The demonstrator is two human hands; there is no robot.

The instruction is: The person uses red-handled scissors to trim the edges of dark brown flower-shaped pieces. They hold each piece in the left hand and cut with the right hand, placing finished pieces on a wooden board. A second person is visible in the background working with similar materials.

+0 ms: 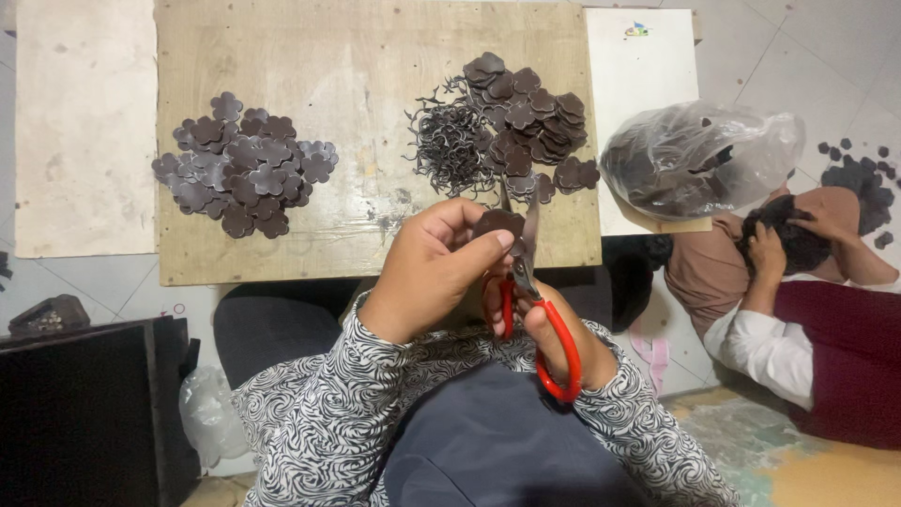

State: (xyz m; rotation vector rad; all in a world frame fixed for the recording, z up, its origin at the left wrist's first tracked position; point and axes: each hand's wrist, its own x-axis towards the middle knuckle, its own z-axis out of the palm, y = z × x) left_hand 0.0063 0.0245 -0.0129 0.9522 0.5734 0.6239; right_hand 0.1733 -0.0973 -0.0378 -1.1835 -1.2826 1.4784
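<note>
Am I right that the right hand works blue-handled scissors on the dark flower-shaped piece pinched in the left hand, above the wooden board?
Not quite: the head view shows the scissors in the right hand have red handles, not blue. The left hand does pinch the dark flower-shaped piece above the wooden board.

Your left hand (pixel 427 268) pinches a dark flower-shaped piece (pixel 497 223); right hand (pixel 549 329), w/ red-handled scissors (pixel 530 305), apparently cutting it.

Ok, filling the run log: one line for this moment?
left hand: holds dark brown flower-shaped piece | right hand: red-handled scissors cutting it
</note>
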